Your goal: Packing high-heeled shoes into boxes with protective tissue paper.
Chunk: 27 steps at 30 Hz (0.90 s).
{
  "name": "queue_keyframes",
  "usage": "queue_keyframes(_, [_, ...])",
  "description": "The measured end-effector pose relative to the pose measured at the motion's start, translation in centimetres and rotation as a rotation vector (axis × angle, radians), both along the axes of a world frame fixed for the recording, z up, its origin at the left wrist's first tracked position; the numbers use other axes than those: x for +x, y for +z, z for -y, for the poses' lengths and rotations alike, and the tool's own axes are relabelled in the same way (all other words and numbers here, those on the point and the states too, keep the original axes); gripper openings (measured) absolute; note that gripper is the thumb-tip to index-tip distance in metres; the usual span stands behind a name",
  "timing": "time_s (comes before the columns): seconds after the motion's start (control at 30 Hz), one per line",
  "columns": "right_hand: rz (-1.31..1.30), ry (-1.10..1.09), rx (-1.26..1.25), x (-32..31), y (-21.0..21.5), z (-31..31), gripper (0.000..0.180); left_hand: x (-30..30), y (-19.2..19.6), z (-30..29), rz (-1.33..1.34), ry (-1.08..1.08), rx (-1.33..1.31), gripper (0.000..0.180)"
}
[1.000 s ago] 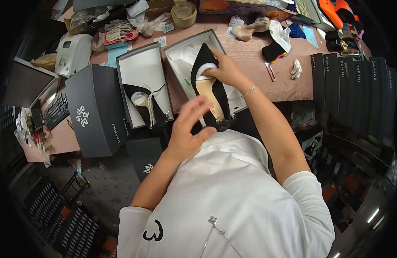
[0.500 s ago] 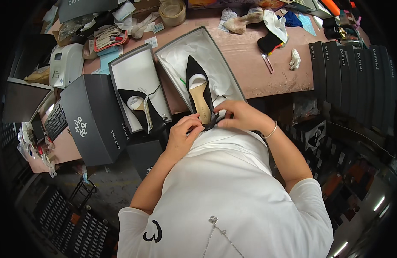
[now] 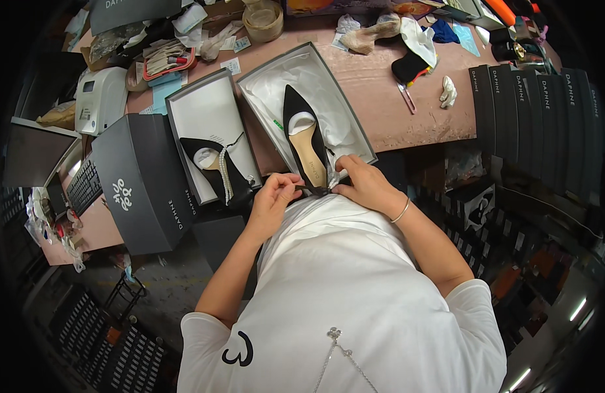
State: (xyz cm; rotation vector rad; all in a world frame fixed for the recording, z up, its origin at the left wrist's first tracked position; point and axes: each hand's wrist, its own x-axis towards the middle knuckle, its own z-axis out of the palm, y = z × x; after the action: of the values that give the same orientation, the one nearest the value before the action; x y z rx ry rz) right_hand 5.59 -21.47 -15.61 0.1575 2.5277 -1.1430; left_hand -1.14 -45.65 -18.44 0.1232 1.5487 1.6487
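Observation:
A black pointed-toe shoe (image 3: 310,154) with a beige insole lies over the open grey shoebox, its toe pointing away and its heel at my waist. My left hand (image 3: 274,202) is closed in a pinch on a thin black shoe strap (image 3: 307,189) at the heel. On the other side of the heel, my right hand (image 3: 370,188) has thumb and fingers closed on the strap, by a short pearl-like strip (image 3: 333,175). The strap's far end is hidden by the fingers. A matching black shoe (image 3: 211,164) with a pearl strap rests in the white-lined box part to the left.
The open shoebox (image 3: 345,98) holds white tissue paper. A dark grey box (image 3: 142,183) stands at the left, beside a white label printer (image 3: 100,98). Stacked shoeboxes (image 3: 545,108) line the right. A pink-handled cutter (image 3: 407,98) and crumpled white scrap (image 3: 448,92) lie on the table.
My left hand has moved slightly left from the heel, drawing the black strap out sideways. My right hand has stayed by the heel, and the pearl-like strip now shows beside it.

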Motion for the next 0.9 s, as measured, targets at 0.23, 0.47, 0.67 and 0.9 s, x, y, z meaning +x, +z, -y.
queue_keyframes(0.23, [-0.042, 0.094, 0.067, 0.6, -1.8, -0.1, 0.030, 0.9, -1.6, -1.3, 0.161, 0.324, 0.044, 0.016])
queue_keyframes(0.47, [-0.093, -0.003, -0.100, 0.2, -1.1, -0.1, 0.023, 1.0, -2.0, -2.4, -0.030, 0.367, -0.138, 0.015])
queue_keyframes(0.67, [-0.143, 0.071, 0.092, 0.1, -2.4, 1.4, 0.022, 0.2, -2.6, -1.8, 0.008, 0.337, -0.120, 0.015])
queue_keyframes(0.9, [-0.274, -0.441, -0.223, 1.0, -0.5, 1.3, 0.017, -0.2, -1.9, -2.7, 0.006, 0.373, -0.026, 0.015])
